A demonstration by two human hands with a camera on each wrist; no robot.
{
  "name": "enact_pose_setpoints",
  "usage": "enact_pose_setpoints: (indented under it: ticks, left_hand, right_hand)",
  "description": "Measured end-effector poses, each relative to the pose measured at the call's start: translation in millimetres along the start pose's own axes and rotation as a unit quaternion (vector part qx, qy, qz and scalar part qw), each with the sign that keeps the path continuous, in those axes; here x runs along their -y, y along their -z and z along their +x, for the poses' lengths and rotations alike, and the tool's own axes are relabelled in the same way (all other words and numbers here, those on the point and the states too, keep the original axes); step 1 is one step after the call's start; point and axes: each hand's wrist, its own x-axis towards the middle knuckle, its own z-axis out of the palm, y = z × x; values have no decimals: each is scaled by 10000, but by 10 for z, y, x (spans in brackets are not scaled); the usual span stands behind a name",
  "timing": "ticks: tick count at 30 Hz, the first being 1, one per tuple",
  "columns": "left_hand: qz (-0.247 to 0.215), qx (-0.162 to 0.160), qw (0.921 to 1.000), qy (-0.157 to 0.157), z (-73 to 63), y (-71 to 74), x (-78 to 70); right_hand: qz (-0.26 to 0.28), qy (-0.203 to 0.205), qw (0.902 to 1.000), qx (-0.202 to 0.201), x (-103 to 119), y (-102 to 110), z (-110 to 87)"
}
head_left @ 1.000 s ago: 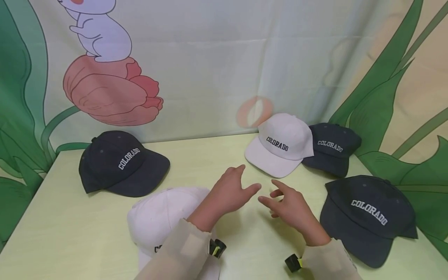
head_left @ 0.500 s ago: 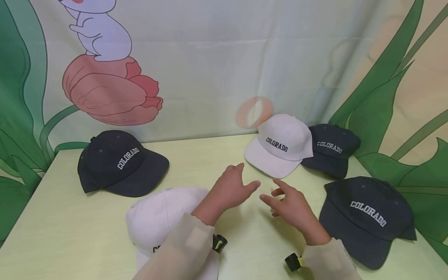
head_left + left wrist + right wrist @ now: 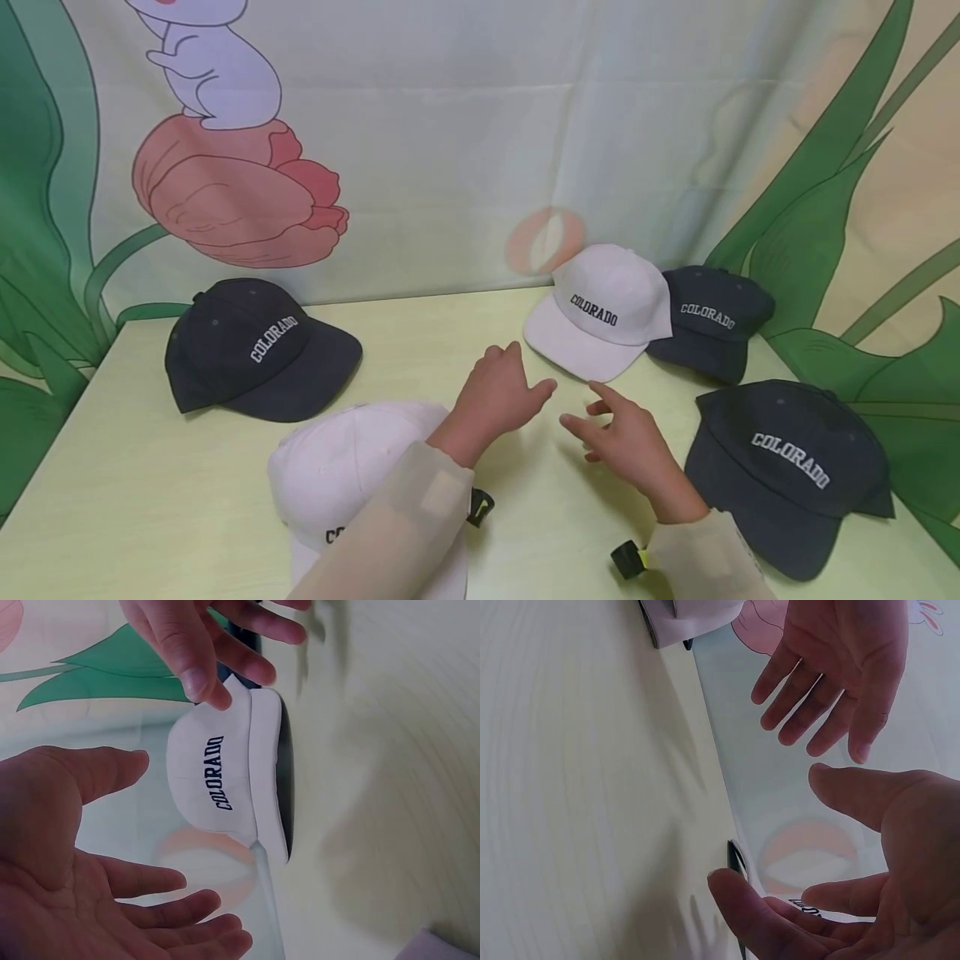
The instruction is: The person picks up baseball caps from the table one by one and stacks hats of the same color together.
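My left hand [image 3: 501,396] hovers over the middle of the table with nothing in it, its fingers relaxed and thumb apart in the left wrist view. Facing it is my right hand [image 3: 626,442], also holding nothing, fingers loosely spread. Beyond both hands sits a white cap [image 3: 607,312] lettered COLORADO, its brim towards me. A dark navy cap [image 3: 712,317] stands partly behind it. Under my left forearm lies another white cap [image 3: 352,458], its front partly hidden by the sleeve. To the right of my right hand is a navy cap [image 3: 795,467].
One more navy cap [image 3: 255,350] rests at the back left of the pale yellow table [image 3: 165,492]. A printed curtain [image 3: 420,150] with a flower and a white animal hangs behind the table's rear edge. Black wrist cameras [image 3: 628,560] sit at both cuffs.
My left hand has shifted slightly up and its forearm a little to the right. The right hand stays almost still, and the caps stay where they were.
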Motion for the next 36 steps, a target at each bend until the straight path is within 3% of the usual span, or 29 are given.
enact_pose_setpoints:
  ticks: [7,18,36]
  left_hand:
    - [121,38,9998,156,56,-49,-7]
    - [91,206,9997,124,170,-118,-8]
    - [51,248,9992,318,290,-265,-105]
  right_hand:
    - [-96,-57,9999,-15,-5,37,20]
    - [-153,-6,9999,-71,-45,91,58]
    - [-230,-40,9996,-159,-88,141,110]
